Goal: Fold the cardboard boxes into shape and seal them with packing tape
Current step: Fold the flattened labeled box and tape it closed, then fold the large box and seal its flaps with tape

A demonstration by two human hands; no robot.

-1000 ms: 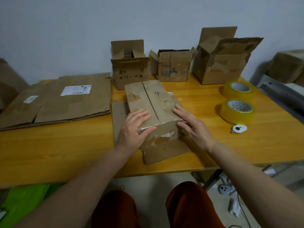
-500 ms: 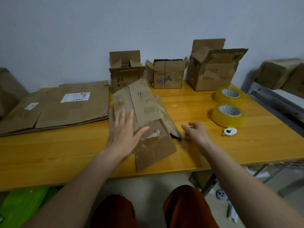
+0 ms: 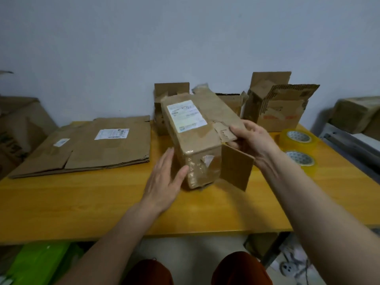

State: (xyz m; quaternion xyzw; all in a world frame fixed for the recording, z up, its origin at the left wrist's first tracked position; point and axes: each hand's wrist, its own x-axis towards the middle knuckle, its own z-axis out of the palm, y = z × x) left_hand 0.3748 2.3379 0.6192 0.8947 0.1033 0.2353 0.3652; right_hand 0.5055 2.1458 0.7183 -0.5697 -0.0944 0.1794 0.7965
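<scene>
A brown cardboard box (image 3: 197,140) with a white shipping label on top stands on the yellow table (image 3: 82,202), its near end covered in crinkled tape. My left hand (image 3: 164,177) lies flat with straight fingers against the box's left near side. My right hand (image 3: 250,138) pinches a torn flap at the box's right top edge; another loose flap sticks out below it. Two rolls of clear packing tape (image 3: 298,138) (image 3: 302,161) sit on the table to the right.
A stack of flattened cardboard (image 3: 98,145) lies at the left. Open boxes (image 3: 277,103) stand along the wall behind. More cardboard sits at the far left and on a shelf at the far right. My knees show below the table's front edge.
The box has been turned over: the side marked 3 and 4 is gone and the labelled side faces up. My right hand has taken hold of a flap; my left moved to the box's side.
</scene>
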